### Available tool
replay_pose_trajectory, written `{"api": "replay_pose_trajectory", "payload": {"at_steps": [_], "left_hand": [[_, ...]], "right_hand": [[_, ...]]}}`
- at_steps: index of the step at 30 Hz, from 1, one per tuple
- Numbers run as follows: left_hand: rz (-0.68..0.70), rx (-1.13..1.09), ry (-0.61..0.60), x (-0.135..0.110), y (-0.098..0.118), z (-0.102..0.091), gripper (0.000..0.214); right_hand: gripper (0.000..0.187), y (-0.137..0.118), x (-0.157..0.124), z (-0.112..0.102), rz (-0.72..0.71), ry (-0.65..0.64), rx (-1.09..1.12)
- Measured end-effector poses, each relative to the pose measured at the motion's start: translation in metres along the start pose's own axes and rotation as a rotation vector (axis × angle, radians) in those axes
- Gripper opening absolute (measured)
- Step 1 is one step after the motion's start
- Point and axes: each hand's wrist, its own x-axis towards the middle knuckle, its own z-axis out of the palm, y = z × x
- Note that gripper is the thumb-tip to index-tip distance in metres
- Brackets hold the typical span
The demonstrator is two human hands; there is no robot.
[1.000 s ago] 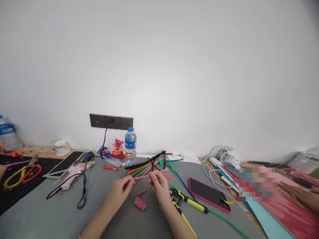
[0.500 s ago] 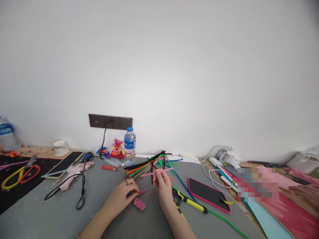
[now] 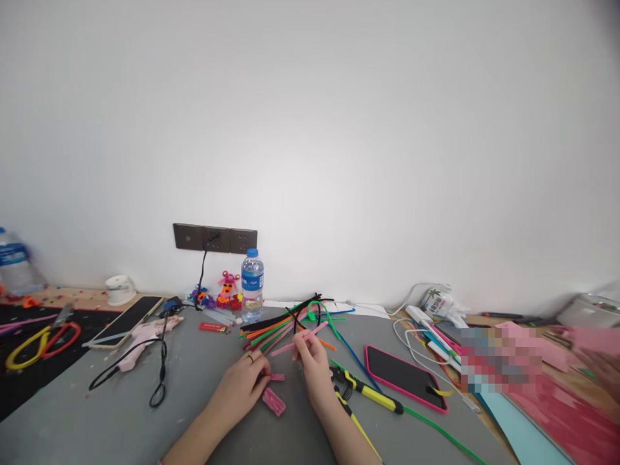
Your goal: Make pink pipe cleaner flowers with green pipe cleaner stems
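My right hand (image 3: 314, 365) pinches a straight pink pipe cleaner (image 3: 318, 330), which slants up to the right. In the closed fingers of my left hand (image 3: 245, 382) is a short pink pipe cleaner piece (image 3: 278, 377), its end sticking out to the right. Just below it, a small bundle of cut pink pieces (image 3: 274, 402) lies on the grey mat (image 3: 203, 420). Behind both hands is a pile of pipe cleaners (image 3: 271, 328) in black, orange, green and pink. Yellow-and-black pliers (image 3: 375, 394) rest right of my right hand.
A water bottle (image 3: 252, 287) stands by the wall near small fuzzy figures (image 3: 227, 290). At left are a pink glue gun (image 3: 143, 339), a phone (image 3: 126, 321) and scissors (image 3: 43, 345). A pink-cased phone (image 3: 405, 378) and paper sheets lie right, near another person's hand (image 3: 603, 371).
My right hand has tilted the pink pipe cleaner steeper and shifted slightly left. The pink bundle has moved a little right and down. My left hand stays close to it.
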Motion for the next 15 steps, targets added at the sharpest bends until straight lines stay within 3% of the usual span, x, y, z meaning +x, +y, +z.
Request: {"api": "replay_pose_trajectory", "payload": {"at_steps": [6,10,15], "left_hand": [[-0.017,-0.184,0.160,0.005,-0.007,-0.003,0.012],[-0.134,-0.395,0.195,0.009,-0.013,-0.003,0.008],[-0.186,-0.668,0.230,0.011,-0.012,-0.007,0.014]], "right_hand": [[0.044,-0.001,-0.001,0.003,-0.044,-0.098,0.005],[0.036,-0.004,-0.004,0.005,0.036,-0.192,0.003],[0.030,-0.008,-0.009,0.007,0.076,-0.272,-0.081]]}}
